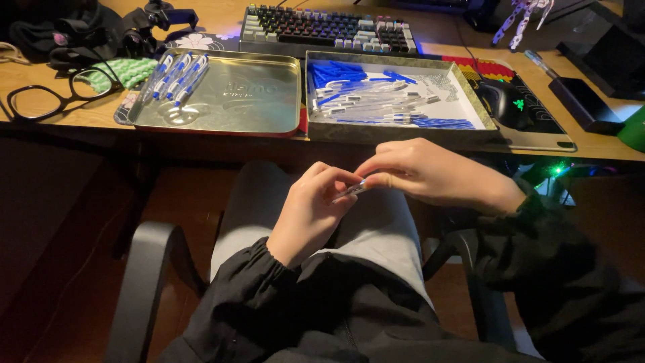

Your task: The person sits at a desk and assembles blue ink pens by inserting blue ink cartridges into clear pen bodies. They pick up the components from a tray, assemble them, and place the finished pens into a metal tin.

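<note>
Below the parts tray (396,131), left hand (310,215) and right hand (430,173) pinch one clear pen barrel (349,191) between fingertips, steadying both ends over the lap.

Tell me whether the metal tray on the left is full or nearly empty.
Nearly empty. The metal tray holds only a few blue-capped pens in its far left corner; the rest of its shiny floor is bare.

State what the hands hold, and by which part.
Both hands pinch one clear pen barrel: left hand at its lower end, right hand at its upper end.
</note>
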